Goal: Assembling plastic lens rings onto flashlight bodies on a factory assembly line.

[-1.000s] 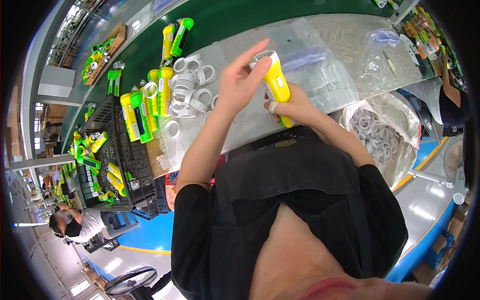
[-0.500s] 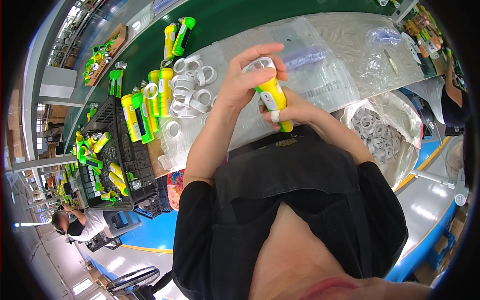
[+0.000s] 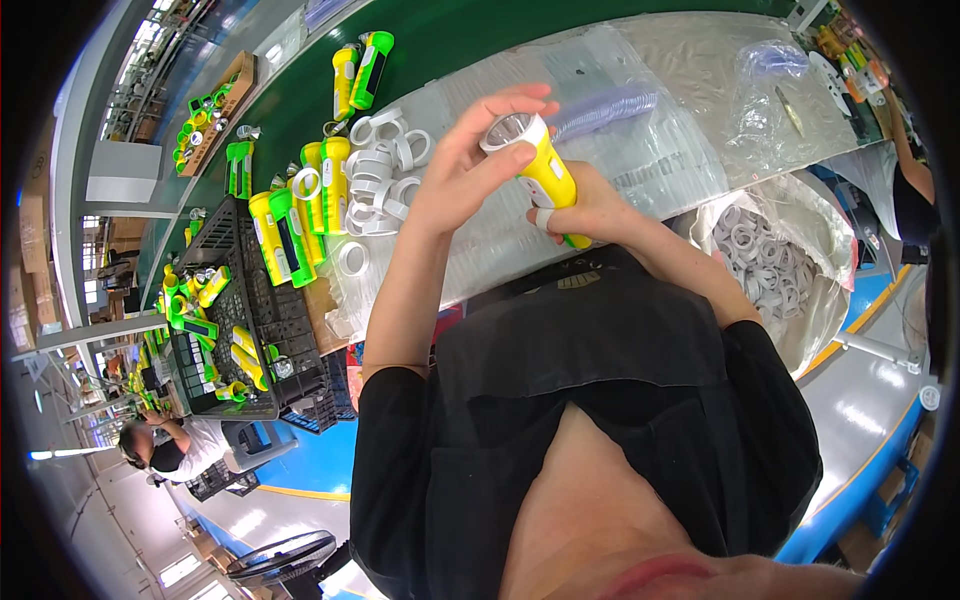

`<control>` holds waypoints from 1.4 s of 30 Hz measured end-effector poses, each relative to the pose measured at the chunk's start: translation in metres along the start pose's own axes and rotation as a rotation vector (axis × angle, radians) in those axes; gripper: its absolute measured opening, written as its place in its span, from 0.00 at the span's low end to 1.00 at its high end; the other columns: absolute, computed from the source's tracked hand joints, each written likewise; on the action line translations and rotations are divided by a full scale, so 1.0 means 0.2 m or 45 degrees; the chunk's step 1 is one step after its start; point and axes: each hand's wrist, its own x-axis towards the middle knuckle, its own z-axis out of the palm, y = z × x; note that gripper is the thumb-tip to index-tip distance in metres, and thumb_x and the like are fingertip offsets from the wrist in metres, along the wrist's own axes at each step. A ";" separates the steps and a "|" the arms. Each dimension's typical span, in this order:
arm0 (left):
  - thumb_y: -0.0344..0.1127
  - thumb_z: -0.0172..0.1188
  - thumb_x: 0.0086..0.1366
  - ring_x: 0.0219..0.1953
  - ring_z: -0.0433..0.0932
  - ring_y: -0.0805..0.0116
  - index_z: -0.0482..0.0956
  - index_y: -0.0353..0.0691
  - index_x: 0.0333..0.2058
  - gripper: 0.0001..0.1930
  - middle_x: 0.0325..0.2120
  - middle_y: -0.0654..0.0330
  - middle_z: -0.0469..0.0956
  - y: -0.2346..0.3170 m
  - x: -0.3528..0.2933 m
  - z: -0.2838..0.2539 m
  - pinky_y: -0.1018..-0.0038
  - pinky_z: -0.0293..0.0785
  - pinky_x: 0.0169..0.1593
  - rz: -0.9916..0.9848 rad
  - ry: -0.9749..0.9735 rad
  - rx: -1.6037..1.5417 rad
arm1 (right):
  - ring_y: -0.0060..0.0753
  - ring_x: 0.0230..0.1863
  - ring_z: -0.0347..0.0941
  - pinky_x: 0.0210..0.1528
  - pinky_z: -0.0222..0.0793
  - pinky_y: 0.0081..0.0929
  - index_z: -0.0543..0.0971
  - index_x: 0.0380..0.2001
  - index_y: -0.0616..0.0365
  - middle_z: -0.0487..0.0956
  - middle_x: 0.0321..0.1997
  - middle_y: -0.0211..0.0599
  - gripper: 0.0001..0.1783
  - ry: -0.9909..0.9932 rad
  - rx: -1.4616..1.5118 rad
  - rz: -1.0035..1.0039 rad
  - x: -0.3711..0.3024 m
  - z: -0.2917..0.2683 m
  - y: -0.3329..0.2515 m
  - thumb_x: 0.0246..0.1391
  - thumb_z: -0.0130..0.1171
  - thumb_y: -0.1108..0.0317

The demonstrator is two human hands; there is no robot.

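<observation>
**Flashlight held in both hands above the plastic-covered bench**

Flashlight (image 3: 540,175) of smooth yellow plastic sits between our two hands, tilted, its round silvery reflector head up and to the left. Our left hand (image 3: 470,170) curls around that head, thumb and fingers pinching the white rim. Our right hand (image 3: 590,210) is closed around the lower barrel, with a pale band on one finger. The flashlight hangs just above the bench and touches nothing else.

Under our hands lies a wrinkled clear plastic sheet (image 3: 640,150), glossy and creased, spread across the green conveyor belt (image 3: 450,40). To our left we see a loose heap of white plastic rings (image 3: 380,170), flat and circular, some overlapping. Beside them stand yellow and green flashlight bodies (image 3: 300,215), blocky and upright, packed close. Further left a black lattice crate (image 3: 240,310) holds more yellow and green parts. To our right an open clear bag (image 3: 790,260) with a crumpled rim is filled with more white rings, near our right elbow.

The bench edge runs just below our forearms, against our dark apron (image 3: 590,390). Open room lies on the sheet ahead of our hands. A person in a white shirt (image 3: 170,450) works well apart at the lower left.
</observation>
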 end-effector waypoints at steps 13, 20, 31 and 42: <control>0.27 0.55 0.58 0.50 0.77 0.59 0.74 0.31 0.48 0.18 0.48 0.48 0.74 0.00 -0.02 0.06 0.62 0.74 0.54 -0.241 0.340 0.034 | 0.24 0.20 0.72 0.21 0.68 0.24 0.73 0.37 0.63 0.75 0.25 0.33 0.14 0.139 -0.044 0.018 0.01 0.07 0.00 0.45 0.61 0.74; 0.25 0.58 0.59 0.47 0.78 0.64 0.77 0.35 0.45 0.14 0.45 0.57 0.74 0.01 -0.03 -0.01 0.69 0.75 0.50 -0.069 0.077 -0.113 | 0.25 0.18 0.72 0.22 0.67 0.25 0.74 0.37 0.63 0.75 0.21 0.34 0.16 0.011 -0.008 -0.013 0.00 0.04 -0.01 0.43 0.62 0.69; 0.29 0.55 0.62 0.43 0.80 0.61 0.77 0.30 0.45 0.13 0.42 0.52 0.77 0.02 0.01 0.00 0.67 0.76 0.49 0.029 0.078 -0.101 | 0.25 0.17 0.71 0.21 0.67 0.25 0.74 0.35 0.63 0.75 0.21 0.34 0.14 0.007 0.040 0.037 -0.01 0.02 -0.04 0.42 0.61 0.70; 0.27 0.53 0.58 0.43 0.80 0.60 0.77 0.30 0.45 0.16 0.44 0.51 0.76 -0.03 0.00 -0.01 0.66 0.76 0.49 0.075 0.074 0.055 | 0.25 0.19 0.72 0.21 0.68 0.25 0.73 0.34 0.62 0.75 0.26 0.34 0.13 -0.025 0.025 0.016 -0.01 0.02 -0.03 0.41 0.59 0.73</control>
